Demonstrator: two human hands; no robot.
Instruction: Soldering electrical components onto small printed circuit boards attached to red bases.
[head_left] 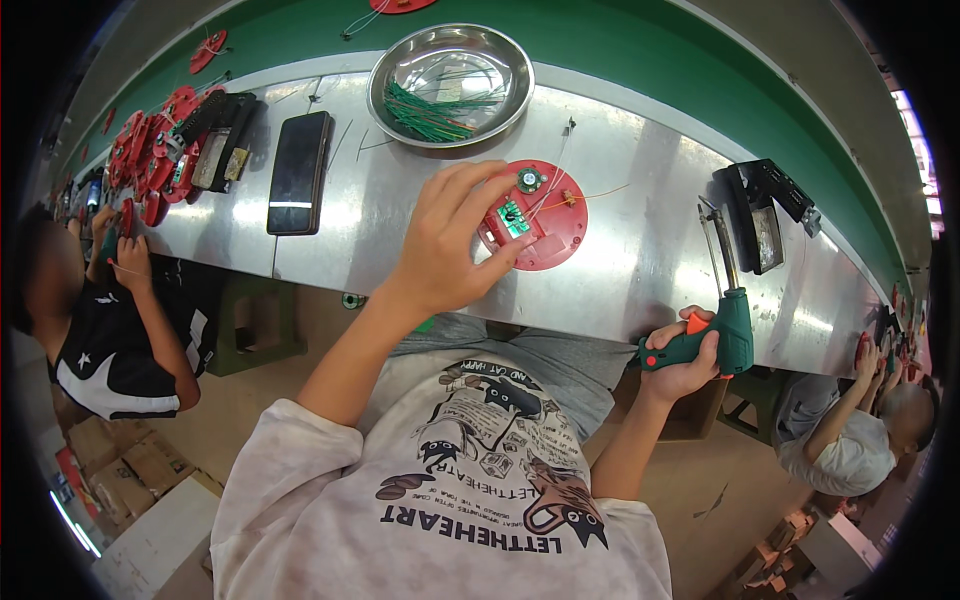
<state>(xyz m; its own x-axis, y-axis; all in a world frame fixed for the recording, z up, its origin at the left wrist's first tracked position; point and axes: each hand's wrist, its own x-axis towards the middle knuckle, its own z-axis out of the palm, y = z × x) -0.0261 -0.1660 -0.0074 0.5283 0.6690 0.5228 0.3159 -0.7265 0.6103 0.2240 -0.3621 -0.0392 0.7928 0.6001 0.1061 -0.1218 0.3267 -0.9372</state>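
Observation:
On the metal bench before me lies a red round plastic housing (565,225). It carries a small green circuit board (513,220), a round speaker-like part (530,180) and thin wires. My left hand (450,235) grips the housing's left side, its fingers on the far side of the board and the thumb at the near side. What its fingertips press on is partly hidden. My right hand (685,360) is wrapped round the handle of a green soldering gun (736,330) with an orange trigger. The gun's tip points away from me, to the right of the housing and apart from it.
A steel bowl (380,85) of green wires stands beyond the housing. Left of it lie a phone (297,175), a black soldering stand (222,140) and piled red housings (150,140). Another black stand (755,215) sits at right. Co-workers sit on both sides.

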